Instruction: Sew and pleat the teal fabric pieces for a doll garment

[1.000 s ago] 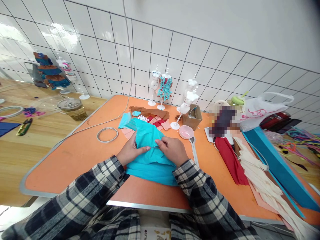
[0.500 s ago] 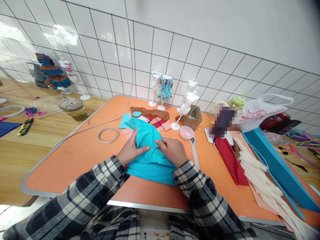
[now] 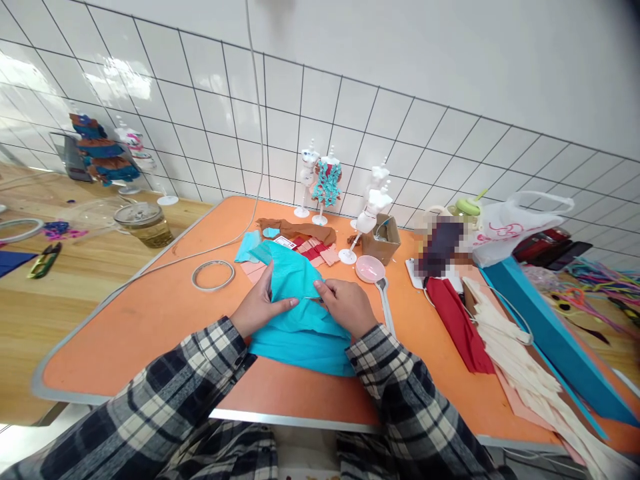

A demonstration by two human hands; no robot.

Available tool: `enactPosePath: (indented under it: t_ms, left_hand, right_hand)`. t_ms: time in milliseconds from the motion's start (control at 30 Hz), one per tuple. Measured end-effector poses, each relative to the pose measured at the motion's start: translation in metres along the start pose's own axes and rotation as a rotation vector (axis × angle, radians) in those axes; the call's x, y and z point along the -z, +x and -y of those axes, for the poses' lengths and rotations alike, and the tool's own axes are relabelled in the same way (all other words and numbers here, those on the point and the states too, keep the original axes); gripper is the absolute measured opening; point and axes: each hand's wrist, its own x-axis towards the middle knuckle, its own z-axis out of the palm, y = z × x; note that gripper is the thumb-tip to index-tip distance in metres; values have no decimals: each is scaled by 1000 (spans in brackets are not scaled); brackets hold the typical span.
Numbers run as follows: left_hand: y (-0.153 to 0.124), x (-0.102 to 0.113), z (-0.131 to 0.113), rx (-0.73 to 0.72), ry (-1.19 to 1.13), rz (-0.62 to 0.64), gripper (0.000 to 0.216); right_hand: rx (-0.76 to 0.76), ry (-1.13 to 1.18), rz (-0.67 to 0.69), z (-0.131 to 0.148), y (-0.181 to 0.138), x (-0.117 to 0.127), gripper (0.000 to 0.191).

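A turquoise cloth (image 3: 285,333) lies bunched and folded at the table's front, its upper part lifted between my hands. My left hand (image 3: 257,307) grips the cloth's left side, with the thumb on top and the fingers behind. Closed at the right of the fold, my right hand (image 3: 347,303) has its thumb pressed near the cloth. From under that thumb a thin metal tool (image 3: 313,298) points left across the cloth. Its other end is hidden in the hand, so I cannot tell its exact kind.
Behind the cloth lie brown, red and pink fabric scraps (image 3: 313,248). A tape ring (image 3: 213,275) is at left, a pink dish (image 3: 371,269) at right. Small white dress forms (image 3: 373,207) and a cardboard box (image 3: 384,240) stand at the back. Red cloth (image 3: 457,327) lies on the right.
The thin tool's visible part looks shorter, and the lifted cloth has sagged a little. Both hands stay in nearly the same place while the view shifts slightly.
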Motion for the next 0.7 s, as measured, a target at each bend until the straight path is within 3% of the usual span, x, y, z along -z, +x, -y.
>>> enactPosePath:
  t_ms: [300,500,700]
  left_hand:
    - [-1,0,-2,6,45,-6,105]
    - [-3,2,4,99,174,-65,119]
    - [-2,2,5,75,128,-45,120]
  right_hand:
    - [-10,9,65,1,1,0,56]
    - [-29,-31,90,2,1,3,56]
    - [-26,36,84,1,-1,3,56]
